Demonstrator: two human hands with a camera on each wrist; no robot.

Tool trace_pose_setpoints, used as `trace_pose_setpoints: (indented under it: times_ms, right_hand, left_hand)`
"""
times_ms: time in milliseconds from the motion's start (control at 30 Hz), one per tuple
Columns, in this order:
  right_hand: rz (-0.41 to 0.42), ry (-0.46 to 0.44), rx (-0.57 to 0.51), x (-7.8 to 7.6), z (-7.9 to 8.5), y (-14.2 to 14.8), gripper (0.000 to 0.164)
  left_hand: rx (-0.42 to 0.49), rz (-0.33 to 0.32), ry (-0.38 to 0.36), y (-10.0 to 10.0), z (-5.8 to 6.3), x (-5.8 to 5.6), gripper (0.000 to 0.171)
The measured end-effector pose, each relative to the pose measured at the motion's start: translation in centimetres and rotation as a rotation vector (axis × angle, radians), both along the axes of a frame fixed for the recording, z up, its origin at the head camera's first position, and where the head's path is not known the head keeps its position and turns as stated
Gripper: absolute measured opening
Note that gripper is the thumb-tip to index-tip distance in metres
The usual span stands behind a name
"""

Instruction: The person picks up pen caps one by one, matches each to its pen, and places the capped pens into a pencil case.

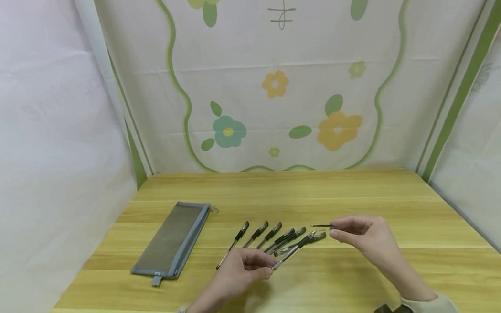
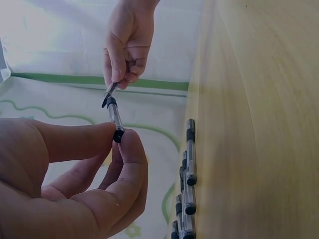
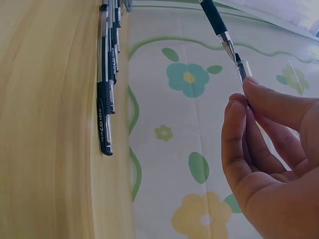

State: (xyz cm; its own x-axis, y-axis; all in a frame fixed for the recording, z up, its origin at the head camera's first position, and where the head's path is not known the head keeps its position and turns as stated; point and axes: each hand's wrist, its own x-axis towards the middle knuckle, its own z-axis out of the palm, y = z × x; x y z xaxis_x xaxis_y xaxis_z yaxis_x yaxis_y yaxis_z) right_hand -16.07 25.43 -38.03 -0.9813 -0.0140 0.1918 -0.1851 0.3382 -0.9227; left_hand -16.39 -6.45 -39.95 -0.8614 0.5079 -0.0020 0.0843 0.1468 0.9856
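Observation:
My left hand (image 1: 245, 271) pinches the rear end of an uncapped gel pen (image 1: 292, 253) between thumb and fingers. The pen has a transparent barrel, a black grip and a metal tip, and it points up and toward my right hand (image 1: 369, 242). There, thumb and fingertips pinch a clear pen cap with a black clip (image 3: 242, 69). In the right wrist view the pen's tip (image 3: 229, 48) is right at the cap's mouth. Several capped gel pens (image 1: 261, 230) lie side by side on the table, beyond and beside my left hand.
A grey mesh zip pouch with blue edging (image 1: 169, 238) lies flat at the left of the wooden table (image 1: 321, 190). A white cloth with printed flowers (image 1: 235, 47) hangs behind the table, with white side walls left and right.

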Motion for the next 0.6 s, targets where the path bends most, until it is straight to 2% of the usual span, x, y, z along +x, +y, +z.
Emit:
trace_pose_setpoints:
  times_ms: [333,467,600]
  right_hand:
    - [0.06,-0.028,-0.013,0.03,-0.06,0.0,0.035]
    - [0.068,-0.037,-0.001,0.19,0.15,-0.16,0.031]
    - [0.087,-0.041,-0.012,0.34,0.39,-0.39,0.028]
  left_hand:
    - [-0.004,-0.013,0.027,-0.08,0.2,0.03,0.016]
    - [-0.002,0.006,0.024,-0.08,0.32,0.06,0.015]
    - [0.058,0.05,0.026,0.0,0.38,-0.06,0.018]
